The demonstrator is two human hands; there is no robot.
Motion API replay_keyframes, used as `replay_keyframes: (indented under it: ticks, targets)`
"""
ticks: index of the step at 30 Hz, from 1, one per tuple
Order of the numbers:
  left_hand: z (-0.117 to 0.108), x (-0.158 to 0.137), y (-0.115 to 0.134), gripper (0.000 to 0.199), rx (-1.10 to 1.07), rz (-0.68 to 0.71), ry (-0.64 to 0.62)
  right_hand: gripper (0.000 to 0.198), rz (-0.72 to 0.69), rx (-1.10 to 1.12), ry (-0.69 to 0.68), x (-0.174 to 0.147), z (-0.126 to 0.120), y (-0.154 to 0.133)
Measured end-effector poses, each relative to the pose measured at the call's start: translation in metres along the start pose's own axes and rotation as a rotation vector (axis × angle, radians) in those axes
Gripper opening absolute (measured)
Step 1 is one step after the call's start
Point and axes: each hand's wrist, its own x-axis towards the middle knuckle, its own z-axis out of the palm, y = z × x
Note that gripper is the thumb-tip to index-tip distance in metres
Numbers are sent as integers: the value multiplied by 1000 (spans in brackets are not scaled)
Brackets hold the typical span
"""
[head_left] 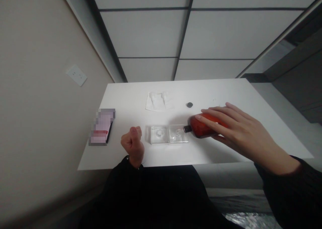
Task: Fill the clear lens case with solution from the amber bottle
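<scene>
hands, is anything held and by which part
The right hand holds the red bottle by its body; the left hand is a fist, any contents hidden.

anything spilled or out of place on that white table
Possibly: small pale specks on the white rectangular tabletop, beyond the right hand, look like stray drops or crumbs; they're too small to tell. The red translucent bottle is tilted beside the clear plastic case, but no puddle shows.

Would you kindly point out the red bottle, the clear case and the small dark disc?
Red bottle point(202, 130), head view: on the side of its body.
Clear case point(168, 135), head view: on the divider between its halves.
Small dark disc point(189, 105), head view: middle of its top.
</scene>
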Motion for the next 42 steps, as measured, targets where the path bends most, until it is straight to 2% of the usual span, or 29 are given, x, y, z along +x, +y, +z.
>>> replay_keyframes:
  ticks: [9, 16, 33, 42]
  targets:
    - [0, -1, 0, 76, -47, -84, -33, 56, -24, -13, 12, 3, -2, 1]
    - [-4, -5, -4, 76, -5, -124, -52, 57, 2, -7, -5, 2, -3, 1]
    - [-9, -8, -10, 72, 65, -181, -94, 57, 12, 18, -21, 2, -4, 0]
    - [-5, -3, -4, 68, 93, -151, -95, 58, -17, 0, -16, 4, -6, 1]
